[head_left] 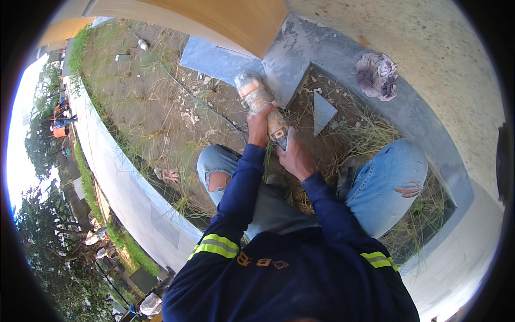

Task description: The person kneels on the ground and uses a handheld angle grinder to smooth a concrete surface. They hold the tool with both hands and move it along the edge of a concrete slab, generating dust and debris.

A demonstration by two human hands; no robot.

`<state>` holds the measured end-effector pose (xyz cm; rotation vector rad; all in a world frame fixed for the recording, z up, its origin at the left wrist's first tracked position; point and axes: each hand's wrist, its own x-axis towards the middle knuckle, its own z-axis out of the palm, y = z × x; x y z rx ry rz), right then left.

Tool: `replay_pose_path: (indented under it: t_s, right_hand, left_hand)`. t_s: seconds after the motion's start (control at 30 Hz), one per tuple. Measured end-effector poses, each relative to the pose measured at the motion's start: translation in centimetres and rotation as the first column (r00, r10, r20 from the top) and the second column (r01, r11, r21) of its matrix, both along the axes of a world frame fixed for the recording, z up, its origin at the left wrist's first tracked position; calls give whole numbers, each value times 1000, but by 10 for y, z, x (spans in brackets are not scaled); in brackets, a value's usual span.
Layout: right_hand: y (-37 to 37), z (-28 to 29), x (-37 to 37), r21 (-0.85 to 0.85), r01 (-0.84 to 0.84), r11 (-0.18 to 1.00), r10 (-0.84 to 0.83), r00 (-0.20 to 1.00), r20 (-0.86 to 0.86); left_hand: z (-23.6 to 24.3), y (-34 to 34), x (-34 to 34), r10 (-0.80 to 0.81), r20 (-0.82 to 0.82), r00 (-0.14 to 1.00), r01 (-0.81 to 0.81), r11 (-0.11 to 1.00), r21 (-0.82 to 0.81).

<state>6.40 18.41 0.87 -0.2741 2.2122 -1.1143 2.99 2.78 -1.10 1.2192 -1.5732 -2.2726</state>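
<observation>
At the far left, beyond a pale paved strip [110, 134], people in orange and blue stand by trees. Right of the strip is weedy brown soil [134, 96], where a crumpled pinkish scrap [170, 175] lies toward the near side. On the far side of the soil sit a small pale block [122, 57] and a whitish connector [143, 44], from which a dark cord runs near and right toward the hands. Broken chips lie right of the cord.

The left hand [258, 126] is curled closed around the middle of an orange power tool [255, 95], from its left side. The tool slants from far left to near right, its wrapped far end reaching beyond this hand toward a blue-grey slab [214, 60]; whether it touches the slab is hard to tell from above. The right hand [298, 155], also curled closed, grips the tool's near, dark end, so the tool lies far and left of it.

Farther right, a blue-grey triangular piece [323, 114] lies on the soil, then a crumpled purplish-grey bundle [376, 77] on the grey ledge [429, 126] by the wall.
</observation>
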Motion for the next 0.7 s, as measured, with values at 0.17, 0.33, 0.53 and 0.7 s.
replay_pose_path:
  t_s: [0.17,0.33,0.53,0.7]
  right_hand:
    - [-11,-11,-1,-32,39,999,-41,997,-62]
    - [-13,-5,-5,-18,-76,997,75,996,-44]
    - [-32,-10,-16,-74,46,996,-54,991,-121]
    - [-23,-5,-13,-48,-46,998,43,997,-70]
  left_hand:
    - [3,-7,-14,-43,-8,999,43,999,-7]
    - [1,-16,2,79,7,997,-80,990,117]
    - [0,-28,-23,14,-20,1000,-12,998,68]
    - [-3,-30,-9,70,9,997,-71,995,77]
